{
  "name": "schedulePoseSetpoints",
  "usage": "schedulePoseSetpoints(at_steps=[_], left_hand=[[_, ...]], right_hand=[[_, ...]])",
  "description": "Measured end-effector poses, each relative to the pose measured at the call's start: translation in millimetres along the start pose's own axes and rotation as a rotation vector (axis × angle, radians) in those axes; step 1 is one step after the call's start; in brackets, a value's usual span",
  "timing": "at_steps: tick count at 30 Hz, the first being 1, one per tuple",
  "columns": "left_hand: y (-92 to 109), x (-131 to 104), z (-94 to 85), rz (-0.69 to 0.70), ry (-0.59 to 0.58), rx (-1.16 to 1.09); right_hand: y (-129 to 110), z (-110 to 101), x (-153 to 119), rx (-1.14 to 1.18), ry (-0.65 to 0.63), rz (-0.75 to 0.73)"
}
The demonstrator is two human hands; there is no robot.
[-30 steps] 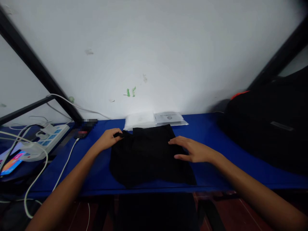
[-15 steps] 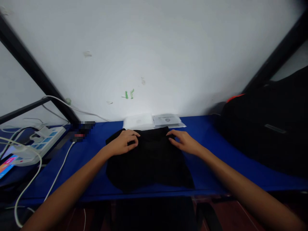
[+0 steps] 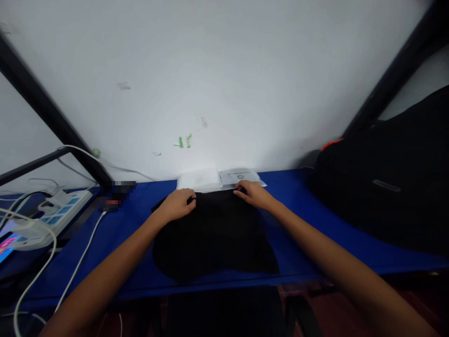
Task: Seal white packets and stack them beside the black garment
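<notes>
A black cloth (image 3: pixel 213 238) lies spread on the blue table (image 3: pixel 122 262), its near edge close to the table's front edge. My left hand (image 3: pixel 177 204) is closed on the cloth's far left part, thumb and fingers bent together around the fabric. At the far right corner of the cloth, my right hand (image 3: pixel 250 193) pinches the edge between thumb and fingers. Just beyond the cloth's far edge lie a white packet (image 3: pixel 199 180) and a clear packet with dark print (image 3: pixel 240 176), against the wall.
A large black bag (image 3: pixel 379 192) stands on the right. At the left are a white power strip (image 3: pixel 66 210) with plugs, loose white cables (image 3: pixel 84 250), a lit phone screen (image 3: pixel 9 245) and a partly blurred dark object (image 3: pixel 119 196). Black frame bars rise on both sides.
Both hands have closed on the cloth's far edge, which now looks straighter. My right hand has moved slightly left and away from me. The whole view has shifted a little.
</notes>
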State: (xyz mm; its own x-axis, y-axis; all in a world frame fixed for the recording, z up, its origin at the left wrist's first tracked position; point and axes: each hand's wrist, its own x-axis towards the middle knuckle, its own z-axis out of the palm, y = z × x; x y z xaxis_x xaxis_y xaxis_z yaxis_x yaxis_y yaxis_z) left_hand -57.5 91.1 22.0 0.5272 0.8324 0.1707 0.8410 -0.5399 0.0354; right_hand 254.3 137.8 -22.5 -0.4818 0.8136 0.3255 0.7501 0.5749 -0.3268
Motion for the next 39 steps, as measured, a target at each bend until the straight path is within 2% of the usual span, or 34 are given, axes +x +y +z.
schedulePoseSetpoints(at_steps=[3, 7, 10, 12, 14, 15, 18, 21, 24, 27, 30, 32, 34, 35, 37, 39], left_hand=[[-8.8, 13.4, 8.5, -0.099, 0.104, 0.106], [-1.7, 20.9, 16.4, -0.114, 0.177, 0.22], [10.0, 7.7, 13.8, -0.056, 0.206, 0.254], [14.9, -9.6, 11.4, 0.031, 0.188, 0.219], [15.8, -29.0, 12.1, 0.155, 0.101, 0.081], [15.1, -37.7, 13.7, 0.162, 0.055, 0.027], [10.7, -53.0, 19.5, 0.099, -0.036, -0.09], [8.8, -52.2, 17.4, 0.057, -0.079, -0.13], [14.6, -49.3, -1.2, 0.071, -0.063, -0.1], [28.9, -58.5, -32.7, 0.089, -0.049, -0.075], [45.9, -77.3, -59.9, 0.108, -0.188, -0.138], [53.5, -87.8, -66.4, 0.101, -0.332, -0.214], [54.7, -92.9, -61.9, 0.056, -0.436, -0.245], [52.6, -93.4, -56.7, 0.021, -0.448, -0.223], [44.1, -92.3, -44.1, -0.054, -0.396, -0.114], [33.6, -91.2, -33.2, -0.117, -0.319, 0.005]], right_hand=[[-1.7, 1.3, -2.6, -0.042, -0.01, -0.008], [-7.6, 3.8, -1.2, -0.16, 0.048, 0.034], [-20.1, -0.2, -6.6, -0.231, 0.123, 0.047], [-32.0, -4.9, -17.6, -0.248, 0.132, -0.006], [-44.2, -7.6, -33.2, -0.239, 0.081, -0.116], [-49.5, -7.2, -41.4, -0.228, 0.04, -0.179], [-58.9, 0.1, -60.7, -0.221, -0.07, -0.284], [-59.8, 7.4, -65.8, -0.247, -0.11, -0.263], [-59.5, -1.3, -64.4, -0.246, -0.123, -0.265], [-63.0, -29.5, -70.3, -0.101, -0.145, -0.261], [-68.3, -59.3, -86.3, 0.198, -0.248, -0.232], [-70.6, -68.5, -98.0, 0.329, -0.399, -0.23], [-71.1, -67.6, -106.1, 0.394, -0.55, -0.241], [-70.5, -65.0, -107.8, 0.415, -0.605, -0.253], [-67.0, -59.7, -104.8, 0.43, -0.651, -0.274], [-59.0, -57.9, -92.8, 0.361, -0.613, -0.265]])
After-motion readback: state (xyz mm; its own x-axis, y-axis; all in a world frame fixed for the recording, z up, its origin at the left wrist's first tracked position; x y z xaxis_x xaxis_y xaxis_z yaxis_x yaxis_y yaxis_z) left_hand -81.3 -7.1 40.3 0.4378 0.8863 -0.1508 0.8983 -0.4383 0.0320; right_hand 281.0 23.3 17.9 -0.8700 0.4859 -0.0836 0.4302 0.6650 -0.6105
